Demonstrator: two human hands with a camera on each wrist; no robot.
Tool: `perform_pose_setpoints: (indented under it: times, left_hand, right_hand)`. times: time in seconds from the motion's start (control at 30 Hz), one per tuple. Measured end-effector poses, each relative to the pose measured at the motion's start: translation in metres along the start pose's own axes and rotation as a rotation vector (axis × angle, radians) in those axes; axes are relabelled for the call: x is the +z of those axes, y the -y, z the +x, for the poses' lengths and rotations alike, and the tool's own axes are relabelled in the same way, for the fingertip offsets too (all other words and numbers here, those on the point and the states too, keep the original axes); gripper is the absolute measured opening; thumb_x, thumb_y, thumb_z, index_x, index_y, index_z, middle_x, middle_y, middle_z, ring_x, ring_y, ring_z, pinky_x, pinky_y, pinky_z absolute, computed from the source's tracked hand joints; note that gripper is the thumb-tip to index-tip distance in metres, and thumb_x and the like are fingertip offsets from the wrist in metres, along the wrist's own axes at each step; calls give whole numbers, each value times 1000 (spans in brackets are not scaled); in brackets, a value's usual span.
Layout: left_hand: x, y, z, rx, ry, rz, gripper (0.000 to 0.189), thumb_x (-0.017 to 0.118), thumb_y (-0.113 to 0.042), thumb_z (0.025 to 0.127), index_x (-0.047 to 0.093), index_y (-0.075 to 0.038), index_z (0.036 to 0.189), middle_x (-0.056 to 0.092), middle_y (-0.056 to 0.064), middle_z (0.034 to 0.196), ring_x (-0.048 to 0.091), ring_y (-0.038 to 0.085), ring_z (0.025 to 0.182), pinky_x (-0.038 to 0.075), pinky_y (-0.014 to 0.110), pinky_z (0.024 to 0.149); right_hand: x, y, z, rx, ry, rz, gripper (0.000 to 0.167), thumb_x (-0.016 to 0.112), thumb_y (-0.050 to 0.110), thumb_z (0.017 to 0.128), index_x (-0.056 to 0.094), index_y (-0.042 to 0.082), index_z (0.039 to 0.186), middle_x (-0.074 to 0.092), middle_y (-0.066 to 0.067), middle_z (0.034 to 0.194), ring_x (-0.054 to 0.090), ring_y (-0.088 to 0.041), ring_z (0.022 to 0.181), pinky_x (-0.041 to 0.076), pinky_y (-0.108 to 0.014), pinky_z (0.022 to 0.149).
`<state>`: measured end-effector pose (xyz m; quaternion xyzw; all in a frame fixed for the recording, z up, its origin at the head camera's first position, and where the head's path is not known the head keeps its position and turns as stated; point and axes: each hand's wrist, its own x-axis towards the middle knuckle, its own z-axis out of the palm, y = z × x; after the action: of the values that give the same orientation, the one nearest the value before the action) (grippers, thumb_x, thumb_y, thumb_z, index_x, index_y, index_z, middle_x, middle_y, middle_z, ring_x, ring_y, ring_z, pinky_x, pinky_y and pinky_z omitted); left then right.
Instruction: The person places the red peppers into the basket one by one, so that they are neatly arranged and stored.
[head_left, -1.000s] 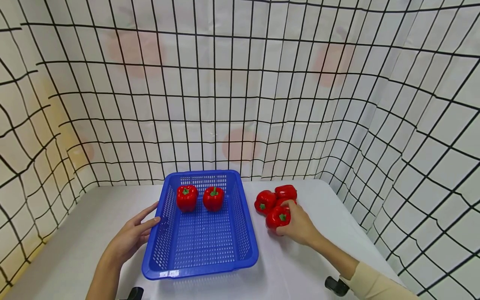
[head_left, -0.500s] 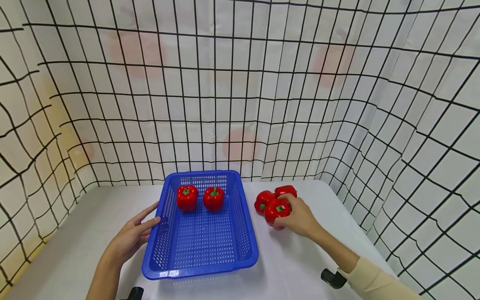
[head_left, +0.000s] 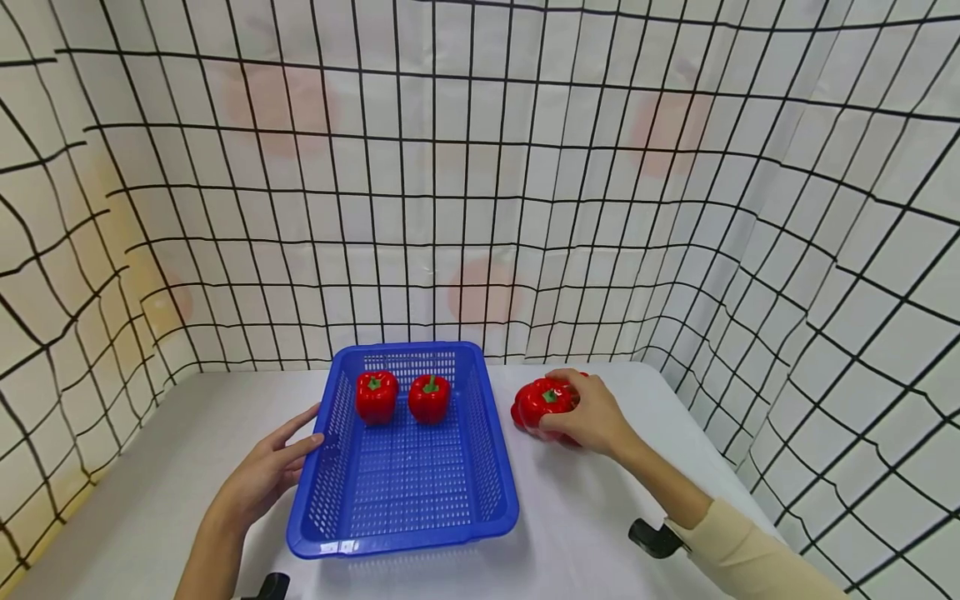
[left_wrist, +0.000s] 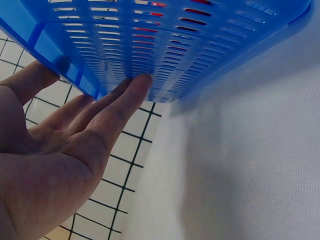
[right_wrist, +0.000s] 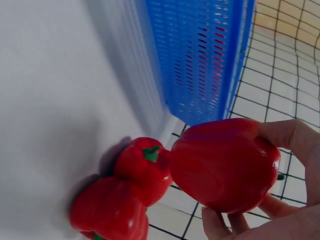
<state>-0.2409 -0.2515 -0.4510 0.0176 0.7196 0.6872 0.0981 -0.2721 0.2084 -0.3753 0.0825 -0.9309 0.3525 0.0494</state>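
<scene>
My right hand (head_left: 596, 417) grips a red bell pepper (head_left: 543, 400) between thumb and fingers, raised above the table in the right wrist view. Below it, other red bell peppers (right_wrist: 145, 167) with green stems sit close together on the table; the head view mostly hides them behind the held one. A blue perforated plastic basket (head_left: 405, 546) stands at the centre, with two red peppers (head_left: 429, 400) near its far end. At the basket's left side, my left hand (head_left: 262, 471) holds the rim, thumb on top and fingers extended along the outer wall.
A white-covered table (head_left: 172, 500) lies under everything. Black grid netting (head_left: 420, 217) over white sheeting closes off the back and both sides. The basket's right wall stands between the right hand's pepper and the basket interior. Dark wrist devices (head_left: 652, 537) show on both arms.
The right hand has raised its pepper from the near side of the group and moved it slightly left and away, over the others. The left hand and basket stay in place.
</scene>
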Motion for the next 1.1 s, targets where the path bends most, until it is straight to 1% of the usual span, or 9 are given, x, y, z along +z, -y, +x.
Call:
perform_pose_setpoints:
  times: [0.17,0.5,0.67,0.87,1.0,1.1]
  left_hand:
    - [0,0,1,-7,-5,0,72,58,-31,104,19,-20,164,53,27,146,73,28,108,60,33,91]
    - [-1,1,2,-6,7,-17,72,58,-30,104,19,-19,164,56,24,143,74,27,107,60,33,90]
    - [-1,1,1,-9,3,-18,72,58,-30,104,19,-19,164,57,24,143,74,27,107,60,33,91]
    - [0,1,1,-13,-9,-13,73,59,-31,104,19,-20,164,54,25,145,74,28,108,60,33,91]
    - [1,1,2,-17,-20,-8,74,59,-31,103,19,-20,164,51,27,148,73,28,109,60,35,91]
    - [1,1,3,-19,-31,-2,74,60,-32,103,19,-21,164,48,28,150,73,29,110,60,35,92]
  right_hand:
    - [-1,8,5,1,-5,8,73,82,25,75,55,15,142,53,-22,137,50,-44,129,59,-55,89]
    - [3,23,17,-50,-12,75,71,79,26,83,52,14,148,57,-19,140,57,-41,123,58,-55,92]
    - [6,35,22,-43,-19,78,72,78,29,85,51,14,149,63,-17,134,62,-36,119,59,-54,91]
    - [11,48,27,-18,-35,90,73,79,32,84,51,15,150,64,-17,133,63,-34,118,60,-52,89]
    - [13,56,33,-28,-48,112,73,79,31,84,51,13,150,65,-17,131,63,-34,116,60,-49,88]
    - [15,63,37,-49,-49,133,72,80,30,84,52,14,149,65,-16,130,64,-33,115,61,-47,86]
